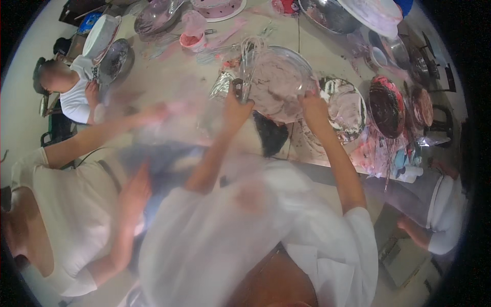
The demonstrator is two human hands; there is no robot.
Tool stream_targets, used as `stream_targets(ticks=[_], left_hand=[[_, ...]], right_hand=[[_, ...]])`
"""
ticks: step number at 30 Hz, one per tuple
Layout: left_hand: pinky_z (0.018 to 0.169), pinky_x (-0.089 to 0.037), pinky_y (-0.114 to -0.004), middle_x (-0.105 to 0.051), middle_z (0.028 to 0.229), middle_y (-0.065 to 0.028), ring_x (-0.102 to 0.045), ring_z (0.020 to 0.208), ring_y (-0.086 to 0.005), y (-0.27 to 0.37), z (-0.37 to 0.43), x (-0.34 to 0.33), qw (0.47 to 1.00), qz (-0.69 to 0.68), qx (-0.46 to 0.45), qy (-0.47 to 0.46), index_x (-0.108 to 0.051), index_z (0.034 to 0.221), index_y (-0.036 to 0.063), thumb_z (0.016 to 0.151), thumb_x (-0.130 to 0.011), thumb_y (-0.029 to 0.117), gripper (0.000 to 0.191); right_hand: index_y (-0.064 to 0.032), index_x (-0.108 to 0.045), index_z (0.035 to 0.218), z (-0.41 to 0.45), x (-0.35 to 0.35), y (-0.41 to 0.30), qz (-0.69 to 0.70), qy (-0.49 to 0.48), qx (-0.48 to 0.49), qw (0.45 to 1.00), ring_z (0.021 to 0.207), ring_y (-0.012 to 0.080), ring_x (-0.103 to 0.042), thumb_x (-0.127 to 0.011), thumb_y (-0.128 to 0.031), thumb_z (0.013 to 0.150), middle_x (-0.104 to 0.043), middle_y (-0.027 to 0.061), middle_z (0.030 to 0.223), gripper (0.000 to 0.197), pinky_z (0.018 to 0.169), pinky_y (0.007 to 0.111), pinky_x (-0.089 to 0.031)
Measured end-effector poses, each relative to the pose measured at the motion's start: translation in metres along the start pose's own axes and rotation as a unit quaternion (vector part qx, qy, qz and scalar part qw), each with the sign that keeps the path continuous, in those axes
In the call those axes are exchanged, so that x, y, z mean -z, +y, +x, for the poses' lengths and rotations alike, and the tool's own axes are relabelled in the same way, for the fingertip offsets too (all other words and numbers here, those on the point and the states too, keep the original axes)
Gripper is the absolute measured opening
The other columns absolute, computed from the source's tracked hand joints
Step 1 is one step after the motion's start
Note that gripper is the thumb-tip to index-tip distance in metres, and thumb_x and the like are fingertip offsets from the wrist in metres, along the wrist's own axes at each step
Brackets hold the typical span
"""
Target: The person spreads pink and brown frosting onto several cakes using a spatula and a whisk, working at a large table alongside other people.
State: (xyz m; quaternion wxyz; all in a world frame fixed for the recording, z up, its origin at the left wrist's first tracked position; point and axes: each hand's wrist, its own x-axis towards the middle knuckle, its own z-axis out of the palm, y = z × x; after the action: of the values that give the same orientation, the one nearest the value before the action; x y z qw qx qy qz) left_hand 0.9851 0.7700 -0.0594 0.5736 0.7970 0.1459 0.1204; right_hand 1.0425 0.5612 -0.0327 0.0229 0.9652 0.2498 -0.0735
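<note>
Directly before me, a metal mixing bowl [304,61] holds a pale pinkish cream [276,84]. My left hand [237,109] is closed around the handle of a wire whisk [249,57], at the bowl's left side. The whisk's loops point away from me and look coated with cream. With my right hand [314,109] I grip the bowl's near right rim. Crumpled foil [222,85] lies just left of the whisk. Right of the bowl is a round board [345,105] smeared with cream and dark streaks.
A co-worker's arm [103,130] reaches over the table from my left; another person [78,84] stands farther left. At the back are a pink frosted cake [218,8], a metal bowl [330,17] and a pink-smeared cup [193,41]. A dark, red-smeared round pan [386,107] sits right.
</note>
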Motion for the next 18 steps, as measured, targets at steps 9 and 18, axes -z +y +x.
stream_targets(ticks=[9,18], left_hand=[[0.062,-0.039,-0.031,-0.049,0.084,-0.0112,-0.048,0.070,-0.0201,0.004,-0.002,0.002,0.999,0.015,0.023,0.029,-0.040,0.109,0.0050,0.057,-0.055,0.005,0.054],[0.057,-0.039,-0.030,-0.053,0.079,-0.0102,-0.048,0.062,-0.0179,0.022,0.002,0.002,0.999,0.005,-0.038,-0.004,-0.040,0.109,0.0086,0.058,-0.057,0.008,0.054]], right_hand=[[-0.0068,-0.062,0.086,-0.013,0.039,0.045,0.132,0.057,-0.013,0.990,0.080,0.0309,-0.057,-0.048,-0.003,0.066,-0.058,0.0196,0.076,0.024,0.064,0.040,-0.045],[-0.0046,-0.060,0.090,-0.044,-0.039,0.024,0.311,0.077,-0.085,0.943,0.077,0.0349,-0.055,-0.049,0.001,0.064,-0.057,0.0215,0.081,0.029,0.066,0.040,-0.043]])
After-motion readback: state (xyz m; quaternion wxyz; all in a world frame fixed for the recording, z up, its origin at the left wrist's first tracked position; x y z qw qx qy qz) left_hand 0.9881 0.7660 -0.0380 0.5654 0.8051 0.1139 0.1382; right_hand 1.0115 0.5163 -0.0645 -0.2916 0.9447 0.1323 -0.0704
